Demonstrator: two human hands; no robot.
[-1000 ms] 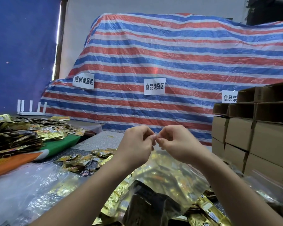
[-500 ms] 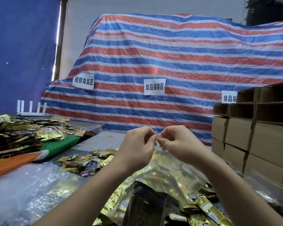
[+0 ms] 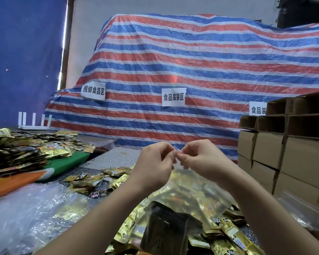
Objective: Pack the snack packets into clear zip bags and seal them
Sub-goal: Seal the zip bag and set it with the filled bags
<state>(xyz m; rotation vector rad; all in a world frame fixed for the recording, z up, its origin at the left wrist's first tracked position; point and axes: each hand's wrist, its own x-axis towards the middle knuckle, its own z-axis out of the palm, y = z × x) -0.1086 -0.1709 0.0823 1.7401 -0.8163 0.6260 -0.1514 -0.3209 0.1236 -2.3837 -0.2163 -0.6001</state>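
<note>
A clear zip bag (image 3: 190,192) hangs in front of me, filled with gold and black snack packets. My left hand (image 3: 155,164) and my right hand (image 3: 201,161) meet at its top edge, each pinching the strip between thumb and fingertips. The two hands almost touch at the middle of the strip. Loose snack packets (image 3: 99,179) lie in a small heap on the table beyond my left arm. More packets (image 3: 230,234) lie under the bag at the lower right.
A big pile of packets (image 3: 20,151) covers green and orange boards at the left. Clear plastic sheeting (image 3: 26,214) lies at the lower left. Stacked cardboard boxes (image 3: 291,148) stand at the right. A striped tarpaulin (image 3: 191,61) with paper labels rises behind the table.
Both hands stay pinched together at the bag's top and have barely shifted. The bag has lifted slightly.
</note>
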